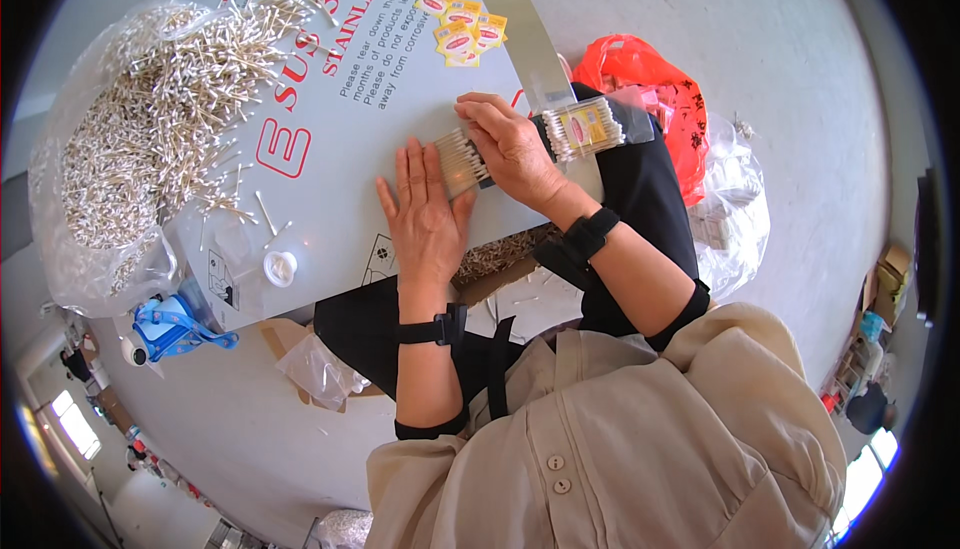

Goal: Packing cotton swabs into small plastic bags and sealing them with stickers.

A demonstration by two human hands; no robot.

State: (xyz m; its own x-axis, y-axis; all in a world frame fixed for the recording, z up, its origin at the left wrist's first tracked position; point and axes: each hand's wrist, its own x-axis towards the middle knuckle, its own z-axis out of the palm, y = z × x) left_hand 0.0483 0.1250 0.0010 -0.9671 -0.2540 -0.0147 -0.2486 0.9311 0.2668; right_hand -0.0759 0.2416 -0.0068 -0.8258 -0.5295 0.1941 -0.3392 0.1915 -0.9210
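- A smooth grey metal sheet with red lettering (pixel 330 139) is seen across the upper centre.
- A heap of white-tipped wooden cotton swabs (pixel 150 119) fills the upper left.
- The left hand (pixel 425 214) is laid flat, fingers spread.
- The right hand (pixel 510 149) is closed on a neat row of cotton swabs (pixel 460 161), centre frame.
- A clear-wrapped swab packet (pixel 585 129) lies just right.

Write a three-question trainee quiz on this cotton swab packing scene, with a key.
1. True or false: the left hand lies flat, palm down, on the sheet.
2. What does the right hand press on? A) a row of swabs B) the orange bag C) the white cap
3. On which side of the person is the big swab pile?

Key: 1 true; 2 A; 3 left.
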